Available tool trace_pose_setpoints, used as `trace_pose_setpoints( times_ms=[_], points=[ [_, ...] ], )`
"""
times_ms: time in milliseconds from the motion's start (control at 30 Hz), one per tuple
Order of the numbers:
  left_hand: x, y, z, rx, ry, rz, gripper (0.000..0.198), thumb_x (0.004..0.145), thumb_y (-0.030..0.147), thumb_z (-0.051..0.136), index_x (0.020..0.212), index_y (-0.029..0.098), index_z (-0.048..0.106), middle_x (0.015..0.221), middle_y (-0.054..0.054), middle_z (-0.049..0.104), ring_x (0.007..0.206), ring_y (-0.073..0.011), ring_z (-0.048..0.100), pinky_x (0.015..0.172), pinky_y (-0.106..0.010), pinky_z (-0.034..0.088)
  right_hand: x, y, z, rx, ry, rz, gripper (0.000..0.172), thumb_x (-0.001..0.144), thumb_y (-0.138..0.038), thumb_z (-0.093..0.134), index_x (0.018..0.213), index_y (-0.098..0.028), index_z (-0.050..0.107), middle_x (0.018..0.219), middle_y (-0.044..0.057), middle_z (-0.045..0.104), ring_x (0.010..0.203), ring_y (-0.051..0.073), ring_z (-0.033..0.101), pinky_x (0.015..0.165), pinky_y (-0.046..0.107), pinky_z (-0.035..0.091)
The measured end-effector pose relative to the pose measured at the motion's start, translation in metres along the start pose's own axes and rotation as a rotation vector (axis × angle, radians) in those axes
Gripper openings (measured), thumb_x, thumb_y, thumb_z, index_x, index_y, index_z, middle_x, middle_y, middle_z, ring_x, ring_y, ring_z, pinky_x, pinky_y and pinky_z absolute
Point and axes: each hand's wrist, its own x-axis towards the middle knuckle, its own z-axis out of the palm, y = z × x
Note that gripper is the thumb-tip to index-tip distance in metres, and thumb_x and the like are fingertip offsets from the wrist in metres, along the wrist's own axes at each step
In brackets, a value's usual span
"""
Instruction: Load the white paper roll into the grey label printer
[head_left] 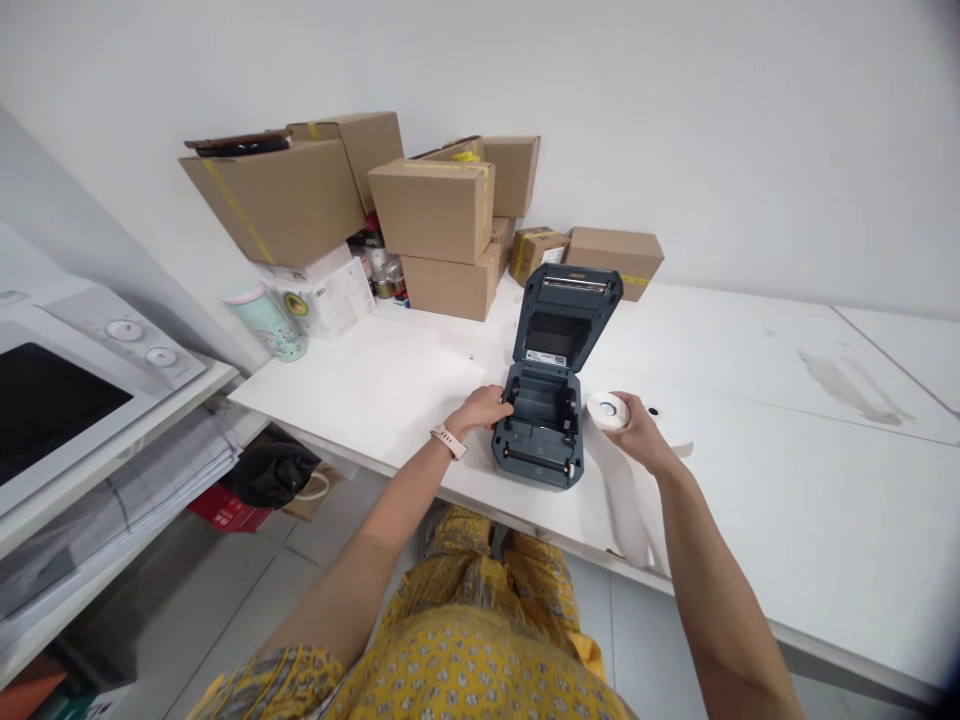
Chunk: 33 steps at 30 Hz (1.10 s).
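Note:
A dark grey label printer (534, 442) stands on the white table with its lid (574, 290) tilted up and back, so the hollow inside shows. My left hand (484, 408) grips the printer's left edge, thumb over the rim and fingers down the outer side. To the right of the printer, my right hand (639, 432) holds a roll of white labels (604, 411), its round end with the core hole facing up. A loose strip of label paper (626, 505) trails from near the roll toward the table's front edge.
Cardboard boxes (431, 205) are stacked along the wall at the back left, with smaller boxes (615, 255) behind the printer. A mint tumbler (266, 322) leans near the table's left end. A white microwave (97, 370) sits on a shelf at far left.

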Motion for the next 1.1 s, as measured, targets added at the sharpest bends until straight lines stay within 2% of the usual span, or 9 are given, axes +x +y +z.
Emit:
trace_pose_setpoints(
  times_ms=[133, 233, 333, 400, 567, 733, 967, 1033, 1100],
  points=[
    [0.001, -0.002, 0.002, -0.014, 0.006, 0.017, 0.011, 0.075, 0.023, 0.05, 0.078, 0.016, 0.057, 0.053, 0.0, 0.057, 0.048, -0.0159, 0.058, 0.047, -0.023, 0.039, -0.002, -0.01, -0.029, 0.072, -0.034, -0.039, 0.079, 0.068, -0.045, 0.079, 0.139, -0.025, 0.048, 0.132, 0.013, 0.063, 0.115, 0.029, 0.065, 0.103, 0.05, 0.051],
    [0.001, -0.002, 0.002, -0.023, 0.01, 0.027, 0.009, 0.074, 0.022, 0.05, 0.078, 0.016, 0.056, 0.055, 0.0, 0.058, 0.048, -0.015, 0.058, 0.046, -0.023, 0.039, -0.001, -0.007, -0.069, 0.12, 0.115, -0.055, 0.062, 0.081, -0.049, 0.067, 0.137, -0.025, 0.053, 0.131, 0.013, 0.065, 0.118, 0.027, 0.064, 0.108, 0.05, 0.048],
    [0.001, -0.002, 0.002, -0.043, 0.014, 0.032, 0.007, 0.075, 0.022, 0.05, 0.077, 0.017, 0.055, 0.053, 0.001, 0.055, 0.046, -0.0144, 0.056, 0.045, -0.022, 0.038, 0.008, 0.013, -0.105, 0.054, 0.251, 0.058, 0.046, 0.08, -0.044, 0.064, 0.122, -0.024, 0.064, 0.12, 0.013, 0.071, 0.115, 0.03, 0.066, 0.106, 0.054, 0.048],
    [0.0, -0.001, 0.002, -0.043, 0.016, 0.023, 0.008, 0.075, 0.022, 0.051, 0.078, 0.016, 0.056, 0.052, 0.001, 0.054, 0.045, -0.0146, 0.056, 0.045, -0.022, 0.038, 0.014, 0.03, -0.117, 0.004, 0.15, 0.175, 0.043, 0.071, -0.037, 0.069, 0.111, -0.024, 0.07, 0.118, 0.014, 0.072, 0.113, 0.033, 0.067, 0.1, 0.055, 0.052],
    [0.0, 0.0, 0.003, -0.031, 0.021, 0.004, 0.013, 0.076, 0.023, 0.051, 0.083, 0.014, 0.059, 0.058, -0.001, 0.059, 0.05, -0.0156, 0.059, 0.047, -0.023, 0.04, 0.019, 0.052, -0.1, 0.152, -0.209, 0.216, 0.055, 0.06, -0.037, 0.08, 0.114, -0.028, 0.071, 0.124, 0.011, 0.072, 0.103, 0.031, 0.072, 0.083, 0.044, 0.059],
    [0.0, -0.002, 0.005, -0.03, 0.041, -0.005, 0.016, 0.077, 0.023, 0.051, 0.086, 0.013, 0.06, 0.057, 0.0, 0.058, 0.049, -0.0149, 0.058, 0.047, -0.022, 0.039, 0.016, 0.048, -0.075, 0.336, -0.188, 0.288, 0.043, 0.064, -0.046, 0.08, 0.1, -0.023, 0.074, 0.083, 0.008, 0.077, 0.071, 0.028, 0.071, 0.063, 0.041, 0.057],
    [-0.003, -0.002, 0.004, -0.074, 0.022, 0.013, 0.018, 0.077, 0.023, 0.052, 0.089, 0.012, 0.06, 0.07, -0.004, 0.065, 0.054, -0.0148, 0.059, 0.047, -0.022, 0.042, -0.014, -0.048, -0.09, 0.725, -0.028, -0.046, 0.038, 0.077, -0.061, 0.065, 0.102, -0.032, 0.064, 0.094, 0.007, 0.07, 0.093, 0.031, 0.071, 0.091, 0.05, 0.055],
    [-0.003, -0.003, 0.004, -0.073, 0.025, 0.022, 0.018, 0.077, 0.023, 0.052, 0.089, 0.012, 0.061, 0.069, -0.004, 0.065, 0.054, -0.0145, 0.059, 0.047, -0.022, 0.041, -0.021, -0.089, -0.083, 0.752, -0.148, -0.193, 0.037, 0.077, -0.062, 0.066, 0.098, -0.032, 0.064, 0.088, 0.005, 0.069, 0.088, 0.029, 0.071, 0.089, 0.05, 0.056],
    [-0.002, -0.006, 0.006, -0.087, 0.043, 0.039, 0.018, 0.078, 0.024, 0.052, 0.089, 0.013, 0.061, 0.069, -0.004, 0.064, 0.054, -0.0143, 0.059, 0.047, -0.022, 0.041, -0.019, -0.12, -0.064, 0.552, -0.462, -0.201, 0.046, 0.076, -0.058, 0.071, 0.111, -0.03, 0.063, 0.09, 0.005, 0.072, 0.083, 0.026, 0.071, 0.078, 0.044, 0.058]
  ],
)
